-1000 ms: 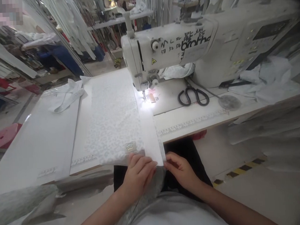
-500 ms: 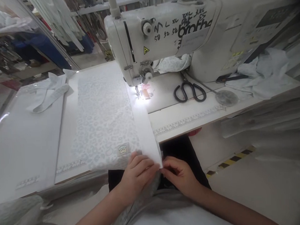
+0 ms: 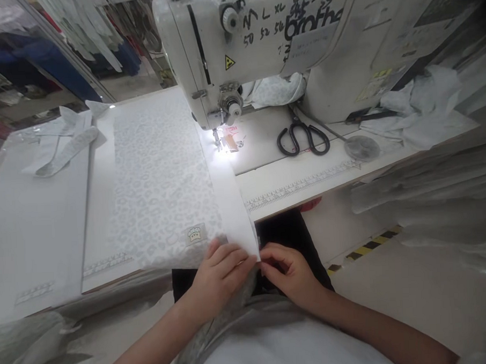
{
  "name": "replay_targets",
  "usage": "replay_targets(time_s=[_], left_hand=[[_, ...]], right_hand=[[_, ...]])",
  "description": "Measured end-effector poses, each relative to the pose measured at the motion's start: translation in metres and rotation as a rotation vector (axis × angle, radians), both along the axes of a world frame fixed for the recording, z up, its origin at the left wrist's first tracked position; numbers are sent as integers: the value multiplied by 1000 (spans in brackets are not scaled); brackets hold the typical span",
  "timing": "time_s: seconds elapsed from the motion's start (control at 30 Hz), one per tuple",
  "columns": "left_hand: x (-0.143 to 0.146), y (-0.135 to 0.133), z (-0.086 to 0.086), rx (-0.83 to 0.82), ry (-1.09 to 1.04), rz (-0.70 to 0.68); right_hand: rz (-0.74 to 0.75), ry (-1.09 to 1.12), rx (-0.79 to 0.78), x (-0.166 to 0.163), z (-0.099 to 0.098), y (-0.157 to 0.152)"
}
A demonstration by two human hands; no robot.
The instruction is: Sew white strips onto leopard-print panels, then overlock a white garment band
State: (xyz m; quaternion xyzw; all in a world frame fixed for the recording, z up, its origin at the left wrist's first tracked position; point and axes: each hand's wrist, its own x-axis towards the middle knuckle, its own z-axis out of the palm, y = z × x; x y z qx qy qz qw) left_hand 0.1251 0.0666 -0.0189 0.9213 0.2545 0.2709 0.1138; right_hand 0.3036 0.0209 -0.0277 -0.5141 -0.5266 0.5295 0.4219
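Note:
A long piece of white leopard-patterned fabric lies on the sewing table, running from the near edge up to the needle of a white sewing machine. A small label sits near its front corner. My left hand lies on the fabric's near right corner, fingers curled over the plain white edge strip. My right hand pinches the same corner from the right, fingers closed on it. Both hands are at the table's front edge, above my lap.
Black scissors lie on the machine bed right of the needle, with a round metal disc beyond. Crumpled white cloth is piled at the right. Fabric strips lie at the table's far left. Grey cloth hangs at the lower left.
The view has moved closer to the machine and tilted down. Both hands stay on the fabric's near corner, and my right hand has closed in against the edge.

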Motion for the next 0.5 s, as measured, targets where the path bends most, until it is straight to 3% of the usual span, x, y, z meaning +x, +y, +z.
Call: replay_targets(time_s=[0.13, 0.23, 0.3, 0.4, 0.5], left_hand=[[3, -2, 0, 56, 9, 29], [5, -2, 0, 66, -22, 49], [7, -3, 0, 53, -42, 60], [9, -5, 2, 20, -70, 59], [8, -4, 9, -41, -72, 33]], right_hand=[[69, 201, -153, 4, 5, 0], [99, 194, -167, 7, 6, -2], [67, 31, -18, 10, 6, -1], [39, -328, 416, 15, 6, 7], [196, -501, 761, 19, 7, 22]])
